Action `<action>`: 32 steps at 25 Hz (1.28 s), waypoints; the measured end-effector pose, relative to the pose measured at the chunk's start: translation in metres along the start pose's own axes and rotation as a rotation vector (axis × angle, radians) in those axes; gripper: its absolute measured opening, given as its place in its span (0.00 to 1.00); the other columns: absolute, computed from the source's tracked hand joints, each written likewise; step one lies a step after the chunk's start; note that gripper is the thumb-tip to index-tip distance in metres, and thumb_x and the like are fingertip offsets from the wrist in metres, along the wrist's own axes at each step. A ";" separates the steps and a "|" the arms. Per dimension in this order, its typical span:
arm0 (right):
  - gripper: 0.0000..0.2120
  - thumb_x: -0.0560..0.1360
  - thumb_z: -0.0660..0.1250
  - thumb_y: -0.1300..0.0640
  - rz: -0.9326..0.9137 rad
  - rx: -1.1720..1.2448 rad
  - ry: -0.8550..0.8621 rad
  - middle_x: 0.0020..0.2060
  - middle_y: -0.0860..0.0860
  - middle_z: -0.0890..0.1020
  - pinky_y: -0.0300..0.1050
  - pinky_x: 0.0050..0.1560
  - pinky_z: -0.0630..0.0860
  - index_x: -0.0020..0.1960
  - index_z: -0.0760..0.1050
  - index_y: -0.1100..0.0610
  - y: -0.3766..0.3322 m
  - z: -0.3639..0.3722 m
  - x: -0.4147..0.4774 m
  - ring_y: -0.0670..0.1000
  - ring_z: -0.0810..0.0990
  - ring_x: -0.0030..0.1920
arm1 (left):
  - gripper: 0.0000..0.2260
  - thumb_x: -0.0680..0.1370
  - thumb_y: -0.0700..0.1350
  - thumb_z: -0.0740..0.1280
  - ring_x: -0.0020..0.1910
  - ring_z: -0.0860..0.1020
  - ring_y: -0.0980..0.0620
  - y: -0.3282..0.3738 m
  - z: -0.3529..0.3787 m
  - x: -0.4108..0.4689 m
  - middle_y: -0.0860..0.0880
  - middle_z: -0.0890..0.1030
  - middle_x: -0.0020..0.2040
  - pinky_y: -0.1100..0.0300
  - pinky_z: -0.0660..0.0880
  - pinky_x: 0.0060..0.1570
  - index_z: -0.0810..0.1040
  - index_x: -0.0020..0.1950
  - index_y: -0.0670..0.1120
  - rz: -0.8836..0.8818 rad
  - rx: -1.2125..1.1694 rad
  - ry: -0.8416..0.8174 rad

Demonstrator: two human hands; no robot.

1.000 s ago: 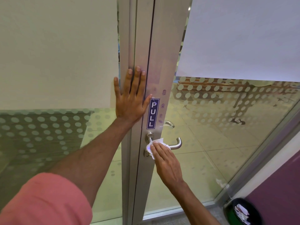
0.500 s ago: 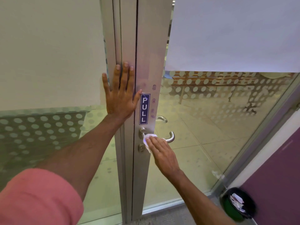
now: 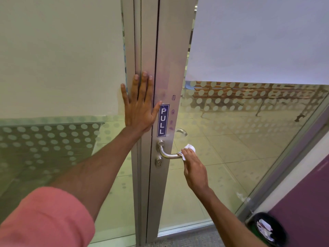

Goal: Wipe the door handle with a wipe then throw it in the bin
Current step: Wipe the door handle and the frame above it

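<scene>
glass door [image 3: 231, 157], metal frame. left hand [image 3: 140, 107] flat on frame, fingers spread, arm straight. bin [image 3: 270, 230] on floor, lower right. right hand [image 3: 194, 168] reaches up, grip pinching wipe [image 3: 189, 148] around handle [image 3: 169, 155] end.

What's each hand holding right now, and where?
Right hand presses the wipe around the handle's free end. Left hand lies flat on the frame, holding nothing.
</scene>
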State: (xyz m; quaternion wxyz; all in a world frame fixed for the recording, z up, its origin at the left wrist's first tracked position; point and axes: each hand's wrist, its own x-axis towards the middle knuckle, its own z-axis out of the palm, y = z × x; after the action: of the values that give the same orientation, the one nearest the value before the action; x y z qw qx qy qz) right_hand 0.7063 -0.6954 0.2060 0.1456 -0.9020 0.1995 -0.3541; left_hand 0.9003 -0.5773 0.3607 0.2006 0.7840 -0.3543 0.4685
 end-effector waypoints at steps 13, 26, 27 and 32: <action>0.13 0.82 0.56 0.59 1.340 1.499 -0.260 0.50 0.62 0.84 0.47 0.45 0.81 0.58 0.75 0.64 -0.044 0.052 -0.103 0.57 0.83 0.49 | 0.18 0.79 0.53 0.67 0.53 0.82 0.43 0.048 -0.023 -0.283 0.39 0.83 0.54 0.49 0.79 0.53 0.76 0.59 0.40 -1.584 -1.414 -1.034; 0.19 0.78 0.65 0.47 1.403 1.137 -0.237 0.37 0.59 0.81 0.46 0.41 0.79 0.44 0.77 0.64 -0.046 0.066 -0.107 0.55 0.79 0.38 | 0.05 0.75 0.38 0.71 0.39 0.81 0.53 0.055 -0.023 -0.283 0.53 0.84 0.39 0.60 0.75 0.37 0.81 0.45 0.48 -0.779 -0.742 -0.625; 0.24 0.78 0.62 0.42 1.412 1.310 -0.292 0.42 0.60 0.82 0.47 0.45 0.77 0.48 0.77 0.65 -0.046 0.064 -0.104 0.56 0.80 0.44 | 0.05 0.76 0.40 0.70 0.40 0.81 0.53 0.059 -0.025 -0.281 0.53 0.84 0.42 0.59 0.75 0.37 0.82 0.49 0.49 -0.634 -0.668 -0.674; 0.22 0.81 0.57 0.47 1.376 1.764 -0.317 0.47 0.65 0.81 0.50 0.52 0.78 0.60 0.71 0.66 -0.045 0.058 -0.089 0.58 0.83 0.44 | 0.15 0.77 0.49 0.64 0.62 0.75 0.61 0.066 -0.029 -0.288 0.55 0.80 0.61 0.68 0.68 0.58 0.79 0.62 0.50 -0.278 -0.614 -0.700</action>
State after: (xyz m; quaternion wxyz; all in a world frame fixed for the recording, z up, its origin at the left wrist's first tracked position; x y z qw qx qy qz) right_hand 0.6988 -0.6072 0.1314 0.9193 -0.2172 0.3134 -0.0973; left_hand 0.7446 -0.4969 0.1214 0.3523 0.8390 -0.4143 0.0190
